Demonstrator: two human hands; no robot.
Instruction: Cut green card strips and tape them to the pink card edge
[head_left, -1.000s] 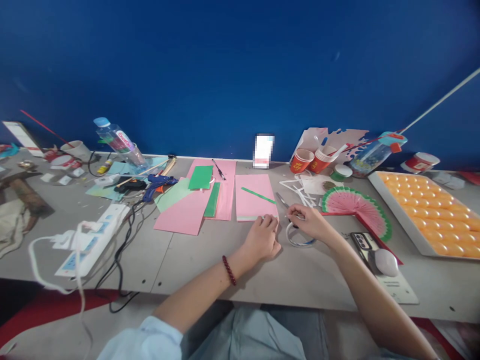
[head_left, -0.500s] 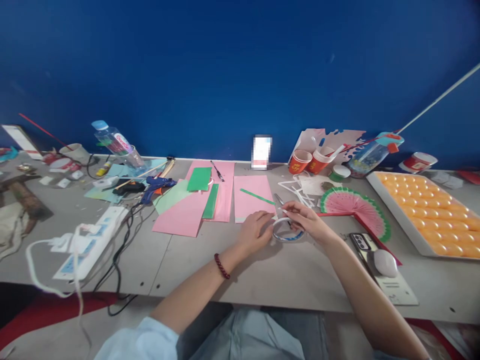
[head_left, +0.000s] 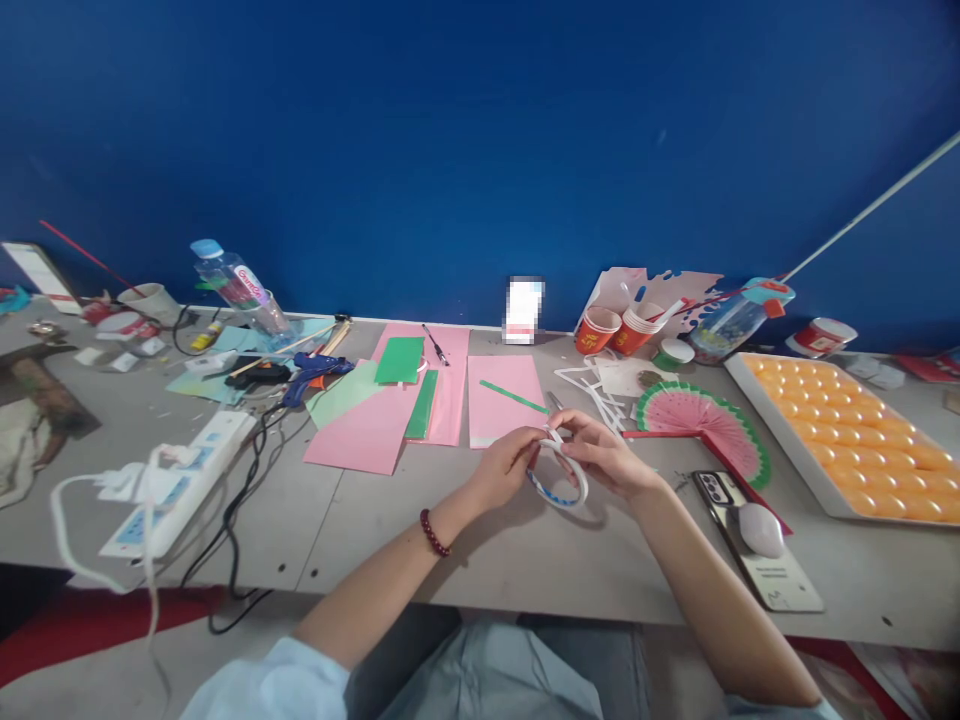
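A roll of white tape with a blue-patterned inner ring is tilted between my hands, above the table's front part. My left hand, a beaded bracelet at its wrist, grips the roll's left side with closed fingers. At the top of the roll, the fingers of my right hand are closed on it, where a short white piece of tape stands up. Just beyond lies a pink sheet bearing a narrow green paper strip. Part of a metal blade shows behind my right fingers.
Left of the hands lie pink sheets, green paper, a pen, a blue glue gun and a power strip. On the right are red cups, a watermelon-patterned paper fan, a phone and an orange-bulged tray.
The tape roll has turned from lying nearly flat to a steeper tilt and come slightly nearer. My left hand has closed on its side, and my right fingers have shifted on its top.
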